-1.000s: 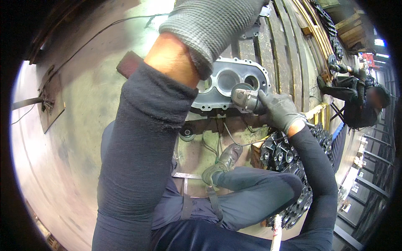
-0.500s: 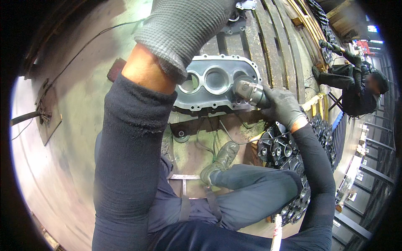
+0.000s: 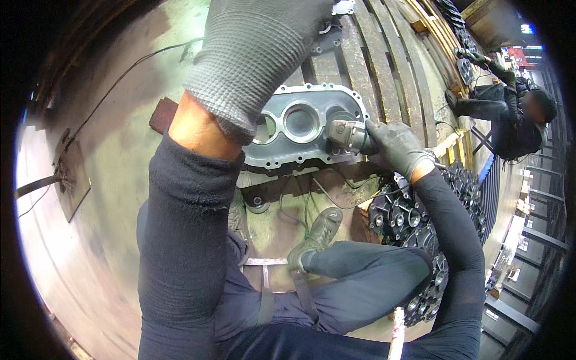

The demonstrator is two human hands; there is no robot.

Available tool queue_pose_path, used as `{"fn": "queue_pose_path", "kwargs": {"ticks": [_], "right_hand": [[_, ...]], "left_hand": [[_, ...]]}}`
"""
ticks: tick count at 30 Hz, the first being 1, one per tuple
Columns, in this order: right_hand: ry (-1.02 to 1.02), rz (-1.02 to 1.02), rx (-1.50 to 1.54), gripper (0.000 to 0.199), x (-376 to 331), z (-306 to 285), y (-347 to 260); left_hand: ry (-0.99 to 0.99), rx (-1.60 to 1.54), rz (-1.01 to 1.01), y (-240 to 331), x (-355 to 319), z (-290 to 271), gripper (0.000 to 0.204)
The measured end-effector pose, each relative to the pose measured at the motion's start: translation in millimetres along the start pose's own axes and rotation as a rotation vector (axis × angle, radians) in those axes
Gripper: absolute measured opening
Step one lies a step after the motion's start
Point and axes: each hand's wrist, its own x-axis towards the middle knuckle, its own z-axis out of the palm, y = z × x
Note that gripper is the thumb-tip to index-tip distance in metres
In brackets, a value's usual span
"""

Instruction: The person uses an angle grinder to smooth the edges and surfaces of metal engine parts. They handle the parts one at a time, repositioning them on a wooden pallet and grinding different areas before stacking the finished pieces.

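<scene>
My right hand (image 3: 399,144), in a dark grey glove, is closed round an angle grinder (image 3: 349,135). The grinder's head and disc are over the right end of a grey metal housing (image 3: 285,153), which has large round openings and bolt holes along its rim. My left hand (image 3: 258,57), also gloved, looms close to the camera at the top, above the housing's left part and hiding some of it. Its fingers run out of sight at the top edge, so their grip does not show.
The housing lies by a slatted wooden pallet (image 3: 384,78). Dark metal castings (image 3: 414,222) are piled at my right. A cable (image 3: 324,192) runs below the housing. Another person (image 3: 510,108) sits at far right. A reddish block (image 3: 163,115) lies at left.
The whole view has shifted slightly, with the housing now a little lower and further left. The grinder stays at the housing's right end in my right hand.
</scene>
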Motion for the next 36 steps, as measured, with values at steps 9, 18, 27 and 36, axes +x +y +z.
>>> {"fn": "queue_pose_path", "kwargs": {"ticks": [9,18,27,36], "right_hand": [[0.019,0.009,0.034,0.063,-15.6,8.6,10.0],[0.058,0.11,-0.007,0.049,-35.6,7.0,38.8],[0.03,0.447,0.279,0.071,-59.7,27.3,37.4],[0.098,0.56,1.04,0.062,-50.1,34.6,-11.3]], "left_hand": [[0.028,0.03,0.095,-8.5,0.0,11.7,0.025],[-0.045,0.015,0.094,-0.8,0.7,8.2,0.023],[-0.026,0.061,0.121,-2.7,0.6,18.3,0.025],[0.017,0.018,0.052,-4.8,-2.2,27.1,0.025]]}}
